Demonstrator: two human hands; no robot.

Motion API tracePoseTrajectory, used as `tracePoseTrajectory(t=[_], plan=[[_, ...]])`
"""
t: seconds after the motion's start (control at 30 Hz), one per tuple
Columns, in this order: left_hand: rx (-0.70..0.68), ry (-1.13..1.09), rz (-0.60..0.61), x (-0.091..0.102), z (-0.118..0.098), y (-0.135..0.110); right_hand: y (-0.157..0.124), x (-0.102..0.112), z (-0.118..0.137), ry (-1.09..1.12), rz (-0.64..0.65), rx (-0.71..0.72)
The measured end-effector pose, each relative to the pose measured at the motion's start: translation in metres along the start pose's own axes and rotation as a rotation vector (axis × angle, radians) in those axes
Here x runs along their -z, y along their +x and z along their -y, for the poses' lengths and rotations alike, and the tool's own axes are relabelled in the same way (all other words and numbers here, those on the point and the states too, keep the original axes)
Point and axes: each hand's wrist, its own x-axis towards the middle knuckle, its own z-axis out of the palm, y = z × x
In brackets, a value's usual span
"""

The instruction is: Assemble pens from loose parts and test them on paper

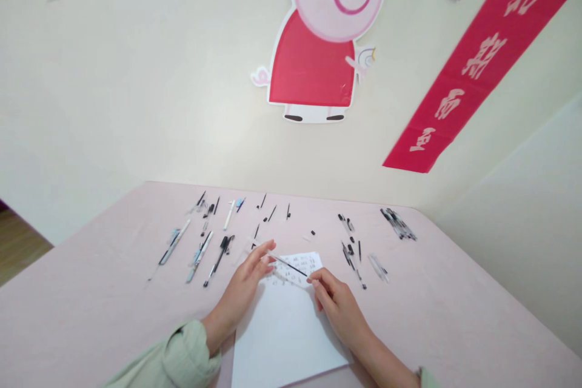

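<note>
A thin pen refill (291,266), pale at one end and black along the rest, stretches between my two hands above the paper. My left hand (248,273) has its thumb and fingers closed round the pale end. The dark end sits in the pinched fingertips of my right hand (334,300). Under both hands lies a white sheet of paper (291,327), with rows of handwritten marks near its top. Just beyond my left fingertips is a faint see-through piece (250,244); whether my fingers touch it, I cannot tell.
Pens and pen parts lie in groups on the pink tabletop: white pens (175,242), a black pen (218,260), loose refills (271,213), parts at right (352,254), clear barrels (378,268) and a bundle of black pens (398,224). A wall (136,103) stands behind.
</note>
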Motion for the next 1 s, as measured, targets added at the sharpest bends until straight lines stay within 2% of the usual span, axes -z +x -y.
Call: tracePoseTrajectory(t=[0.17,0.3,0.63,0.87,1.0], plan=[[-0.05,0.278,0.234,-0.003,-0.008,-0.007,0.002,-0.002,0.001,0.004,0.013,0.03],[-0.067,0.376,0.33,-0.006,-0.01,-0.011,0.001,-0.005,-0.005,-0.022,0.007,0.049],[-0.073,0.331,0.312,-0.009,-0.014,-0.012,-0.001,-0.007,-0.003,0.008,0.095,0.088],[-0.06,0.273,0.288,-0.008,-0.015,-0.012,0.0,-0.008,-0.005,0.163,0.104,0.075],[-0.078,0.268,0.296,-0.007,-0.015,-0.011,0.0,-0.007,-0.005,0.179,0.146,0.103]])
